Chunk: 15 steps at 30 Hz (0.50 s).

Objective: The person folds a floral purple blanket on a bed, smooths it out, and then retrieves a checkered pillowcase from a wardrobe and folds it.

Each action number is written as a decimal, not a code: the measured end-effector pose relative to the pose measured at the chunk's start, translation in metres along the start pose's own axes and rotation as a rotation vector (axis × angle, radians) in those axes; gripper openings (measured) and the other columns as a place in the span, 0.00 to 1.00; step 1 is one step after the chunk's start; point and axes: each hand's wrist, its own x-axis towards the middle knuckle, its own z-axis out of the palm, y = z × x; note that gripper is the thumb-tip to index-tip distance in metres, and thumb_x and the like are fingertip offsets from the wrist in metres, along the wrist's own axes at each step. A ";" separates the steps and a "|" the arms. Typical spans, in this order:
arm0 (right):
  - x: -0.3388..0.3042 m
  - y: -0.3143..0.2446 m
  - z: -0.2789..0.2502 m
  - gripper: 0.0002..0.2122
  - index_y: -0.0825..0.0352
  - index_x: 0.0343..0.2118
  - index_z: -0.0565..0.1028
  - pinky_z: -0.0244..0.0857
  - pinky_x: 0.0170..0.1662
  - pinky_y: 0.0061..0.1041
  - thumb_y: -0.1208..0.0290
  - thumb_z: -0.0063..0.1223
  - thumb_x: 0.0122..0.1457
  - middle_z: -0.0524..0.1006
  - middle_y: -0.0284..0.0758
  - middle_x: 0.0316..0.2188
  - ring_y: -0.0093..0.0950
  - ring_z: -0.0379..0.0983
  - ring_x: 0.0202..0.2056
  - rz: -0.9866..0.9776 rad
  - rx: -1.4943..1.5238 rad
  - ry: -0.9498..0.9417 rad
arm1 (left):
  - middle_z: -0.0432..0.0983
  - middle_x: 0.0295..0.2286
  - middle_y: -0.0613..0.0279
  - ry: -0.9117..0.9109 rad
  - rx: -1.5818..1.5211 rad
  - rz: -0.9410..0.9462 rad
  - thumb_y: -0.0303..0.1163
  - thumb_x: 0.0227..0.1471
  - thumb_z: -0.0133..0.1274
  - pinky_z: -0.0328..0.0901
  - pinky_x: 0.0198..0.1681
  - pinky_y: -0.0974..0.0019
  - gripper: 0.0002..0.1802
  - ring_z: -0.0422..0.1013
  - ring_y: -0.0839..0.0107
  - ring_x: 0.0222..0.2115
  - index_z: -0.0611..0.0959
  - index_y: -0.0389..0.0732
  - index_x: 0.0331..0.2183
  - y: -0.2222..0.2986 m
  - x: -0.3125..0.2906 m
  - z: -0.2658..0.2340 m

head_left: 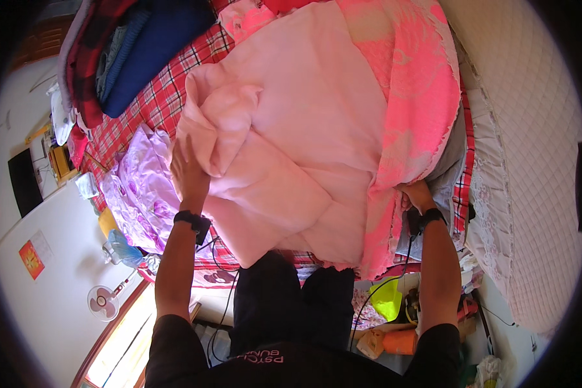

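Observation:
A large pale-pink blanket (304,77) with a brighter pink patterned border (423,84) is spread in front of me, its left part folded over in loose layers. My left hand (189,173) lies on the blanket's left edge, beside a rumpled fold, with the fingers stretched out. At the lower right, my right hand (418,196) has its fingers curled round the edge of the patterned border; the fingertips are partly hidden. Both wrists wear black bands.
A shiny lilac cloth (145,194) lies left of the blanket on a red plaid sheet (155,94). Folded dark-blue bedding (155,55) is stacked at the far left. A quilted pale mattress (537,129) stands on the right. Black cables (383,282) hang near both wrists. A fan (103,302) is lower left.

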 end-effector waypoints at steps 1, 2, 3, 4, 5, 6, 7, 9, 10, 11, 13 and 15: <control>-0.002 -0.003 -0.002 0.13 0.67 0.16 0.69 0.64 0.11 0.25 0.68 0.59 0.49 0.67 0.34 0.08 0.27 0.66 0.09 0.001 0.025 0.012 | 0.62 0.51 0.46 0.011 -0.002 -0.001 0.33 0.43 0.56 0.50 0.57 0.47 0.39 0.57 0.49 0.54 0.60 0.41 0.57 -0.001 0.007 0.002; -0.001 -0.001 -0.003 0.13 0.67 0.16 0.69 0.64 0.11 0.25 0.68 0.59 0.49 0.67 0.34 0.08 0.27 0.66 0.09 -0.009 0.027 0.019 | 0.64 0.49 0.48 -0.075 -0.094 0.000 0.32 0.43 0.56 0.50 0.56 0.47 0.39 0.58 0.50 0.53 0.60 0.42 0.57 -0.003 0.012 0.008; 0.003 0.006 -0.002 0.13 0.67 0.16 0.69 0.65 0.11 0.26 0.68 0.59 0.49 0.68 0.34 0.09 0.27 0.67 0.09 0.024 0.026 -0.009 | 0.66 0.48 0.50 -0.162 -0.185 0.006 0.31 0.42 0.55 0.51 0.55 0.48 0.39 0.60 0.52 0.52 0.60 0.44 0.57 -0.006 0.017 0.014; 0.006 0.006 -0.005 0.13 0.67 0.16 0.69 0.65 0.12 0.26 0.67 0.60 0.49 0.68 0.34 0.09 0.27 0.67 0.10 0.052 0.028 -0.033 | 0.73 0.41 0.52 -0.088 -0.187 0.114 0.29 0.43 0.53 0.60 0.47 0.49 0.32 0.68 0.51 0.44 0.66 0.41 0.52 -0.019 0.022 0.023; 0.005 0.003 -0.006 0.13 0.67 0.16 0.69 0.65 0.12 0.26 0.67 0.60 0.49 0.68 0.34 0.09 0.27 0.67 0.10 0.042 0.035 -0.023 | 0.73 0.41 0.52 -0.075 -0.191 0.121 0.29 0.43 0.53 0.60 0.47 0.49 0.32 0.68 0.51 0.44 0.66 0.41 0.52 -0.032 0.026 0.029; 0.003 0.001 -0.004 0.13 0.67 0.16 0.69 0.66 0.12 0.27 0.67 0.60 0.49 0.69 0.34 0.10 0.27 0.68 0.10 0.044 0.025 -0.016 | 0.74 0.38 0.50 -0.051 -0.210 0.015 0.30 0.45 0.52 0.62 0.42 0.49 0.27 0.70 0.49 0.39 0.69 0.38 0.49 -0.044 0.031 0.034; 0.001 0.000 -0.004 0.14 0.67 0.15 0.69 0.66 0.13 0.27 0.67 0.61 0.48 0.69 0.34 0.10 0.27 0.68 0.10 0.050 0.016 -0.007 | 0.76 0.34 0.48 -0.032 -0.232 -0.089 0.31 0.46 0.50 0.64 0.38 0.49 0.22 0.72 0.47 0.35 0.72 0.36 0.46 -0.057 0.037 0.037; -0.001 -0.002 -0.003 0.14 0.67 0.15 0.69 0.66 0.13 0.27 0.66 0.61 0.48 0.70 0.34 0.10 0.27 0.68 0.10 0.058 0.065 0.007 | 0.76 0.33 0.44 0.181 -0.167 -0.191 0.37 0.51 0.48 0.66 0.35 0.48 0.19 0.73 0.46 0.32 0.73 0.34 0.41 -0.106 0.059 0.033; -0.004 -0.002 -0.003 0.15 0.67 0.15 0.70 0.66 0.13 0.27 0.65 0.63 0.47 0.70 0.34 0.10 0.26 0.68 0.11 0.086 0.044 0.018 | 0.75 0.34 0.41 0.117 -0.195 -0.417 0.41 0.51 0.47 0.65 0.36 0.48 0.23 0.73 0.45 0.33 0.72 0.33 0.43 -0.131 0.077 0.025; -0.005 -0.002 -0.004 0.16 0.68 0.15 0.70 0.66 0.14 0.26 0.64 0.64 0.46 0.70 0.34 0.10 0.26 0.68 0.11 0.110 0.023 0.023 | 0.75 0.35 0.39 0.053 -0.216 -0.646 0.46 0.52 0.47 0.65 0.38 0.48 0.27 0.73 0.45 0.35 0.71 0.31 0.44 -0.160 0.095 0.016; 0.000 -0.005 -0.002 0.16 0.68 0.15 0.70 0.66 0.14 0.26 0.64 0.64 0.46 0.70 0.34 0.10 0.25 0.68 0.11 0.057 0.037 -0.027 | 0.74 0.31 0.37 0.203 -0.065 -0.632 0.44 0.54 0.45 0.67 0.34 0.50 0.27 0.73 0.47 0.33 0.71 0.27 0.44 -0.238 0.101 0.012; 0.000 -0.002 -0.006 0.16 0.67 0.15 0.70 0.66 0.15 0.26 0.64 0.64 0.46 0.70 0.34 0.10 0.25 0.68 0.11 0.038 0.065 -0.035 | 0.71 0.36 0.33 0.109 -0.107 -0.703 0.50 0.50 0.49 0.65 0.39 0.50 0.34 0.70 0.44 0.38 0.70 0.25 0.43 -0.262 0.101 0.017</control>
